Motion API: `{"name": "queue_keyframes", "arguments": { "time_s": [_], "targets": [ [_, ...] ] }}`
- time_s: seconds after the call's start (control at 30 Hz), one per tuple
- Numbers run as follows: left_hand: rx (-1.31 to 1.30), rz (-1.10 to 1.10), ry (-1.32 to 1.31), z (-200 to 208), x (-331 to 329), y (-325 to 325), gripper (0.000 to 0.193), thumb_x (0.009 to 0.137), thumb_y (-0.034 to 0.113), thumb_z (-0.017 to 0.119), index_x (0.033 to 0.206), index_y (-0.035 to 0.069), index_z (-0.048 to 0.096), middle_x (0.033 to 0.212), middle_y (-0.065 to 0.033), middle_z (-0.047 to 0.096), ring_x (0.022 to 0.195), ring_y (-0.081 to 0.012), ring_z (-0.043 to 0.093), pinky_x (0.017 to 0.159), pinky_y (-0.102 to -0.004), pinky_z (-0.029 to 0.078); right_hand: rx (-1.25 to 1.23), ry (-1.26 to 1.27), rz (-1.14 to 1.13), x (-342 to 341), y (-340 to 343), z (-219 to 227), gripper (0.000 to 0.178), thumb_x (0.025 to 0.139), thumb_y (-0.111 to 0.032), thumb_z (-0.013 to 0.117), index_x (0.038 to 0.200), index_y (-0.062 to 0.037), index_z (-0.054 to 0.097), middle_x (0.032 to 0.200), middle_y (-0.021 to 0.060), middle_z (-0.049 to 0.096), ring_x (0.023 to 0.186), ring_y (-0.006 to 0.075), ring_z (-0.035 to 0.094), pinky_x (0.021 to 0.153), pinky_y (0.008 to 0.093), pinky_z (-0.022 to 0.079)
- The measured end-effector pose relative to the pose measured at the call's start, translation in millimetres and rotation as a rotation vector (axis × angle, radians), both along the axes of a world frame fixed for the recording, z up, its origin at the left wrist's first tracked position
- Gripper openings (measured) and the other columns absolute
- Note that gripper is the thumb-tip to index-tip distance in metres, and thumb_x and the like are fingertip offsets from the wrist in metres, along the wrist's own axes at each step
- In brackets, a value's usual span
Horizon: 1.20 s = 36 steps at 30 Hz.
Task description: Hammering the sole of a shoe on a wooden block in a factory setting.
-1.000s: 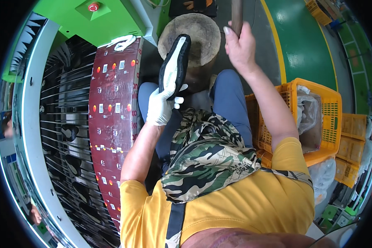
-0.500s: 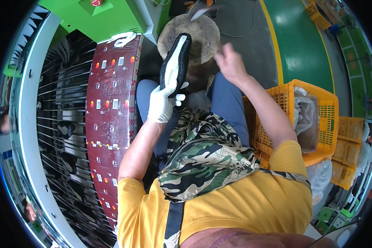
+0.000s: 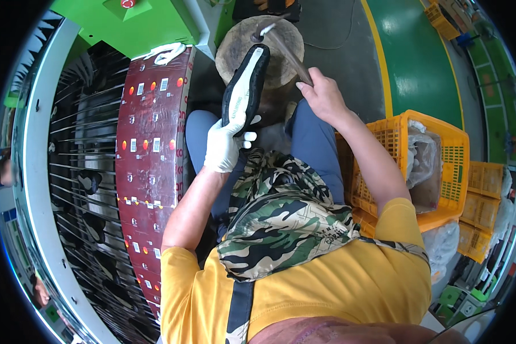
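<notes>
On our left stands a dark red curved panel (image 3: 150,149) with small labels. Our white-gloved left hand (image 3: 223,144) is clamped on the heel of a black shoe with a pale sole (image 3: 245,86), held sole-up over a round wooden stump (image 3: 241,49). Our bare right hand (image 3: 322,96) is closed on a hammer's wooden handle (image 3: 289,54), its head at the shoe's toe; an orange plastic crate (image 3: 418,166) sits to the right.

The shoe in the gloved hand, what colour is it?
The shoe is black with a pale, off-white sole, seen best in the head view.
</notes>
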<state>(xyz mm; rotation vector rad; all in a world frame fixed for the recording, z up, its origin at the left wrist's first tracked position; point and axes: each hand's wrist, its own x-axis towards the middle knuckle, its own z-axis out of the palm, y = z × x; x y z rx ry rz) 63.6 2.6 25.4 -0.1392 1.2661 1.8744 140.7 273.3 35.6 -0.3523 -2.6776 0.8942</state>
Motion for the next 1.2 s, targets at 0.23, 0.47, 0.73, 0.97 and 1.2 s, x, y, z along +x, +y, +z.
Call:
{"name": "queue_keyframes", "arguments": {
  "time_s": [0.23,0.47,0.73,0.97,1.2],
  "targets": [
    [0.030,-0.005,0.014,-4,1,2,0.037,0.103,0.016,0.059,0.135,-0.002,0.058,0.117,-0.0211,0.074,0.067,-0.0176,0.067,0.055,-0.0260,0.050,-0.082,0.028,-0.066,9,0,-15,0.029,0.096,-0.021,0.068,0.098,0.0008,0.049,0.076,0.0282,0.064,0.076,0.0510,0.065,0.065,0.0539,0.050],
    [0.034,-0.006,-0.006,-5,5,4,0.036,0.103,0.016,0.059,0.135,-0.002,0.058,0.118,-0.0218,0.073,0.068,-0.0178,0.067,0.056,-0.0264,0.050,-0.212,0.358,-0.206,4,-1,-6,0.030,0.096,-0.022,0.068,0.106,0.0016,0.052,0.084,0.0262,0.068,0.080,0.0492,0.067,0.068,0.0510,0.052],
    [0.004,0.012,0.039,-1,4,6,0.040,0.104,0.019,0.059,0.139,-0.001,0.057,0.122,-0.0250,0.071,0.068,-0.0165,0.066,0.057,-0.0256,0.050,-0.089,0.319,-0.099,-6,-4,33,0.026,0.099,-0.020,0.067,0.099,0.0012,0.052,0.073,0.0200,0.063,0.071,0.0324,0.071,0.063,0.0405,0.051],
    [0.116,0.027,0.013,-8,1,-6,0.041,0.098,0.021,0.067,0.130,-0.005,0.059,0.109,-0.0214,0.075,0.067,-0.0198,0.071,0.055,-0.0271,0.055,-0.135,0.108,-0.079,2,-16,-8,0.026,0.098,-0.024,0.066,0.108,-0.0005,0.058,0.085,0.0264,0.069,0.083,0.0478,0.069,0.071,0.0521,0.054],
    [0.299,0.092,-0.134,9,6,-43,0.047,0.099,0.029,0.068,0.133,-0.003,0.062,0.102,-0.0231,0.076,0.062,-0.0179,0.070,0.048,-0.0224,0.052,-0.581,-0.269,-0.205,-11,17,-93,0.019,0.101,-0.021,0.064,0.098,-0.0055,0.053,0.069,0.0096,0.060,0.050,0.0236,0.061,0.047,0.0376,0.049]
  ]
}}
